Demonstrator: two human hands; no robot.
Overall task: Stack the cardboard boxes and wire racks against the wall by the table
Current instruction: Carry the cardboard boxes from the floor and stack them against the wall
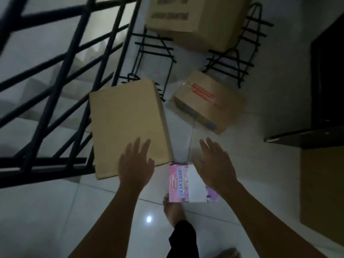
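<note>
Gleaming white tiled floor (46,211), black stair railing (61,75), seemingly dim room

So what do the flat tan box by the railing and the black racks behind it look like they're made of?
The flat tan box looks like plain matte cardboard: brown, unprinted, with a folded edge. The black racks look like thin metal wire with a dark coating, judging by their slim parallel bars, though blur leaves that open.

Both bare arms reach forward and down, left hand (136,162) and right hand (214,164) with fingers spread, holding nothing.
</note>
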